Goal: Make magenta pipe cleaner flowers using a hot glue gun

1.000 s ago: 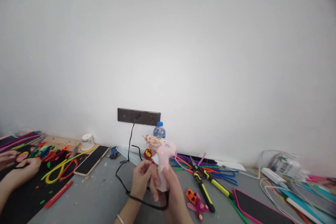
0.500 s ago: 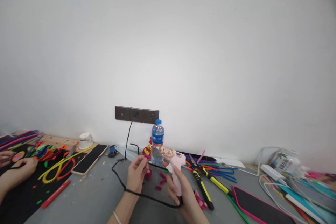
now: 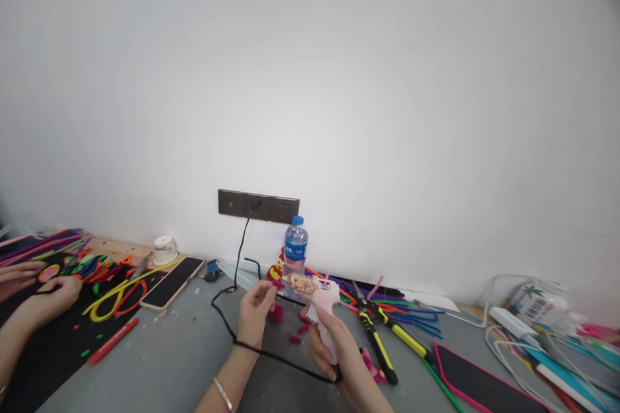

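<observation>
R fingers [image 3: 320, 353] hold glue gun [image 3: 325, 299], L fingers [image 3: 259, 293] pinch magenta pc [image 3: 278, 284]; btl [image 3: 296, 250] nr wall [image 3: 387, 110].

Barcode [image 3: 535, 308] on white pack [image 3: 553, 304], bottle label [image 3: 295, 251] lettering illegible

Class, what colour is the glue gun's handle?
The glue gun's handle is pale pink, best seen in the head view.

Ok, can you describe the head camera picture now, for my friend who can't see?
A person's right hand grips a pink glue gun above a gray table, while the left hand pinches a small magenta piece. A water bottle stands behind, near the wall; a black-and-yellow hand tool lies to the right.
</observation>
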The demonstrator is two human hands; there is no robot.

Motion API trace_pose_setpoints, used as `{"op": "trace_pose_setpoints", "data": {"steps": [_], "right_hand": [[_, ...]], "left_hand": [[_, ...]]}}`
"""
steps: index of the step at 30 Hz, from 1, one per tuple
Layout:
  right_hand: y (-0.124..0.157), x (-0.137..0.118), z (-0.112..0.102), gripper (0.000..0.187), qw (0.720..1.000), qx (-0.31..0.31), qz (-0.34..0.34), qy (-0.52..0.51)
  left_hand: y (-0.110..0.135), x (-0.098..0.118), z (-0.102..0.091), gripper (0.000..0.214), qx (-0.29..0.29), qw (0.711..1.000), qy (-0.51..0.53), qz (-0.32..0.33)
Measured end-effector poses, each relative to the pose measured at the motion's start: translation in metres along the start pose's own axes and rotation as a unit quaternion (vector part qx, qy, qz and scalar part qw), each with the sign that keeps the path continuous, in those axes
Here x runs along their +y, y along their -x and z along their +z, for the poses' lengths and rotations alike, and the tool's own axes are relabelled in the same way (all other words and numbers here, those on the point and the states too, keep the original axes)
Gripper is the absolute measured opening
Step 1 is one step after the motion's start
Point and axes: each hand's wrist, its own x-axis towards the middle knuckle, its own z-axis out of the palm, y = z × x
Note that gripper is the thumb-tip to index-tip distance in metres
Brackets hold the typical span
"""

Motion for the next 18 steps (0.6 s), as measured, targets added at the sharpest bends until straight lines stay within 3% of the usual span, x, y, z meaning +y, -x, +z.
{"op": "trace_pose_setpoints", "data": {"steps": [18], "right_hand": [[-0.0008,0.0012,0.0000,0.056,1.000,-0.009,0.012,0.020]], "left_hand": [[0.0030,0.0016,-0.0011,0.030,-0.004,0.999,-0.041,0.036]]}}
